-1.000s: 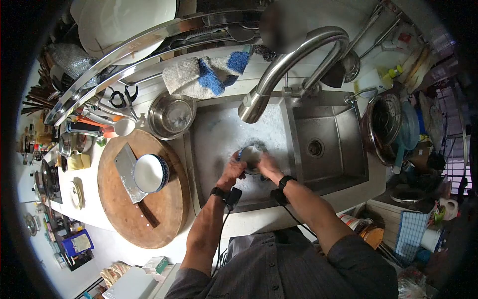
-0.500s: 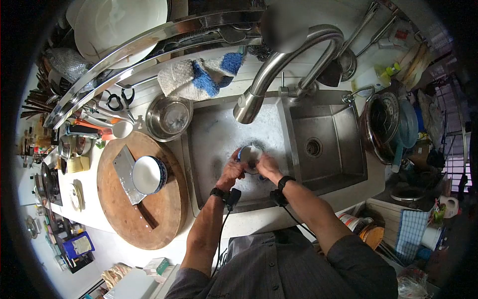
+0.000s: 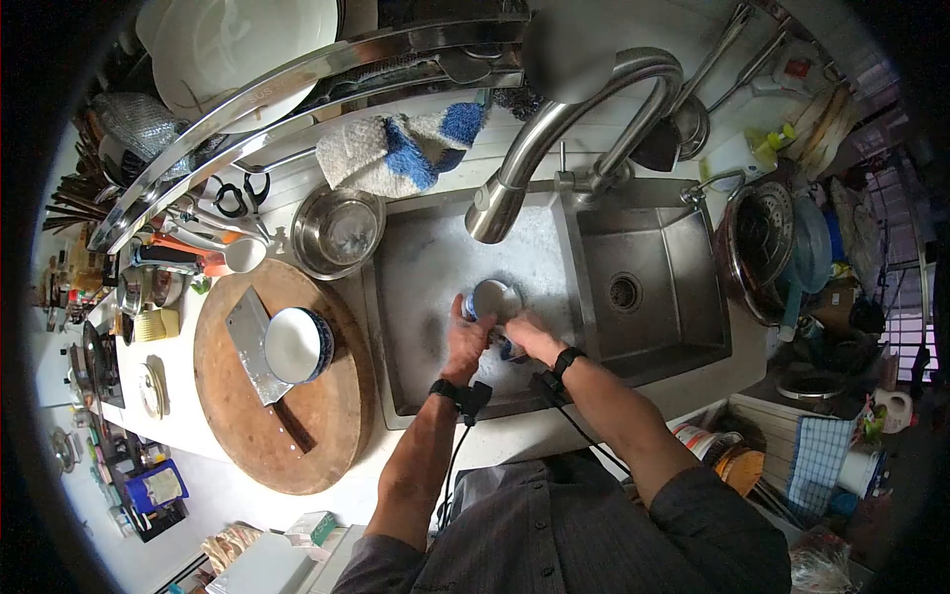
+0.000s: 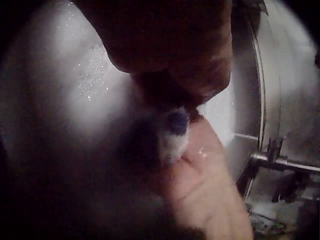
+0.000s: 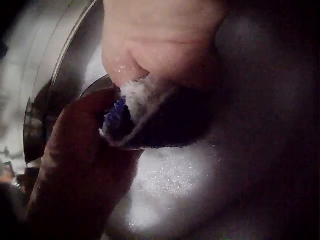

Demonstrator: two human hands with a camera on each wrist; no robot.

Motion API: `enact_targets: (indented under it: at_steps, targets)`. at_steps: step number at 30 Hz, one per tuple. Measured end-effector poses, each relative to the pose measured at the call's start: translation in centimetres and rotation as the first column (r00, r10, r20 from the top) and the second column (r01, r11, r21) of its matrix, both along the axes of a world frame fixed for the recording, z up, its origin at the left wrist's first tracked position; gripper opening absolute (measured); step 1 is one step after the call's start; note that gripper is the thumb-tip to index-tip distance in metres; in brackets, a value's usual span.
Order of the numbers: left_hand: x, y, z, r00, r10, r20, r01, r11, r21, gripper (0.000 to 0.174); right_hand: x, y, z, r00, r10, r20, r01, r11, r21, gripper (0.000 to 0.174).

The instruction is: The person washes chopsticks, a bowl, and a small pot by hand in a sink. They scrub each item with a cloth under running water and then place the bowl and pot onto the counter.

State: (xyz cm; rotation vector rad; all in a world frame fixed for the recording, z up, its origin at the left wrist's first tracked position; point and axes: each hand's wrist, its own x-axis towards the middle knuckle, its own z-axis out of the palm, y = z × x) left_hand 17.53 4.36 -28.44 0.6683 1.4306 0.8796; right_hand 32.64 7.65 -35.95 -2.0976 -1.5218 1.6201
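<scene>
Over the foamy left basin (image 3: 421, 346), the left hand (image 3: 467, 342) grips a blue-and-white bowl (image 3: 494, 299) by its left side, thumb toward the inside. Close against the bowl's lower right, the right hand (image 3: 532, 339) holds a blue and white cloth (image 5: 170, 117), seen best in the right wrist view, where the fingers are curled round it. In the left wrist view the cloth (image 4: 175, 132) shows between the two hands, dark and blurred. Much of the bowl is hidden in both wrist views.
A steel faucet (image 3: 495, 208) arches over the basin. Left of the sink, a round board (image 3: 228, 436) carries a cleaver (image 3: 247, 342) and another bowl (image 3: 297, 345). A steel pot (image 3: 338, 233) and a towel (image 3: 396, 153) lie behind; the second basin (image 3: 648, 297) is right.
The left hand has turned, tilting the bowl and shifting it slightly up and left. The right hand has moved a little down, and blue cloth now shows beneath it.
</scene>
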Motion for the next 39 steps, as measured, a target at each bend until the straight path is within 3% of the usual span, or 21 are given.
enact_targets:
  at_steps: [2,4,6,9,11,13,14,15,16,18,19,20,21,22,24,26,29,31,33,37,39]
  targets:
    - [1.3,-0.3,-5.9,0.950,0.217,-0.224,-0.111,0.907,0.407,0.095,0.3,-1.0,0.7,0.985,-0.046,-0.166,0.041,0.999,-0.028,0.031]
    - [0.9,-0.4,-2.1,0.954,0.203,-0.223,-0.117,0.931,0.346,0.092,0.2,-1.1,2.3,0.940,-0.093,-0.328,0.077,0.995,-0.063,0.034]
    - [-1.3,-0.3,-0.2,0.993,-0.114,0.043,0.110,0.991,0.081,0.089,-0.3,-0.3,4.5,0.963,0.161,0.215,-0.192,0.972,0.134,0.041]
    - [-3.1,0.3,0.5,0.952,-0.264,0.155,0.257,0.964,0.063,0.088,0.8,-0.3,5.8,0.928,0.227,0.294,-0.308,0.914,0.265,0.046]
    - [-2.7,0.3,1.0,0.939,-0.296,0.175,0.298,0.954,0.018,0.089,0.4,0.1,5.9,0.948,0.183,0.261,-0.237,0.952,0.194,0.048]
    - [-0.9,-0.1,1.6,0.995,0.011,0.097,-0.009,1.000,-0.022,0.089,1.1,-0.1,2.5,0.963,0.135,0.233,-0.166,0.979,0.119,0.050]
    - [-0.2,-0.3,1.0,0.995,0.011,0.098,-0.009,1.000,-0.020,0.089,2.5,-0.7,-3.2,0.933,0.361,0.003,-0.351,0.904,0.245,0.047]
    - [0.5,-0.6,-0.5,0.995,0.074,-0.061,-0.067,0.991,0.114,0.089,3.3,-1.1,-6.3,0.793,0.579,-0.191,-0.475,0.783,0.402,0.045]
    - [1.0,-0.7,-1.8,0.966,0.157,-0.207,-0.102,0.962,0.254,0.089,4.4,-3.7,-2.6,0.793,0.580,-0.188,-0.476,0.782,0.402,0.045]
    - [-0.7,-0.6,-2.1,0.985,0.089,-0.150,-0.075,0.992,0.101,0.089,-0.7,-1.3,5.9,1.000,0.005,-0.029,-0.003,0.998,0.065,0.037]
    - [-2.1,-0.3,-1.0,0.997,-0.070,-0.017,0.071,0.997,0.016,0.089,-0.5,-0.8,4.6,0.980,0.157,0.118,-0.176,0.969,0.172,0.034]
    - [-3.1,-0.2,-0.2,0.968,-0.216,0.128,0.224,0.973,-0.050,0.090,-0.1,-0.6,4.9,0.981,0.158,0.115,-0.177,0.970,0.168,0.034]
    - [-3.6,0.3,0.8,0.939,-0.338,0.065,0.344,0.930,-0.131,0.091,0.4,-0.3,5.2,0.963,0.224,0.149,-0.245,0.959,0.141,0.035]
    - [-3.6,0.1,0.9,0.939,-0.338,0.061,0.343,0.930,-0.132,0.091,0.6,0.0,5.6,0.940,0.289,0.182,-0.312,0.943,0.113,0.036]
    - [-2.5,-0.7,0.3,0.990,-0.066,0.126,0.065,0.998,0.011,0.093,0.1,-0.8,5.2,0.940,0.240,0.241,-0.280,0.949,0.143,0.034]
    - [-1.1,-1.1,0.3,0.993,0.028,0.113,-0.034,0.998,0.053,0.091,-0.3,-1.2,4.3,0.963,-0.202,-0.180,0.193,0.979,-0.068,0.033]
    - [-0.7,-1.5,0.3,0.999,0.038,-0.035,-0.035,0.996,0.082,0.087,-0.1,-0.7,7.2,0.996,0.063,-0.062,-0.072,0.983,-0.171,0.031]
    - [-2.6,-1.8,0.1,0.983,-0.180,-0.015,0.181,0.982,0.047,0.082,-0.1,-0.4,8.1,0.981,0.192,-0.008,-0.188,0.956,-0.225,0.029]
    - [-3.9,-2.0,0.1,0.928,-0.373,0.007,0.372,0.926,0.059,0.069,0.1,-0.4,7.5,0.860,0.367,0.356,-0.441,0.884,0.154,0.021]
    - [-4.4,-2.1,0.4,0.919,-0.360,0.160,0.348,0.932,0.101,0.075,0.4,1.2,8.9,0.783,0.455,0.424,-0.608,0.705,0.364,0.027]
    - [-5.1,-1.8,-0.5,0.917,-0.339,0.210,0.337,0.940,0.048,0.067,0.2,1.5,8.9,0.820,0.435,0.371,-0.562,0.734,0.381,0.028]
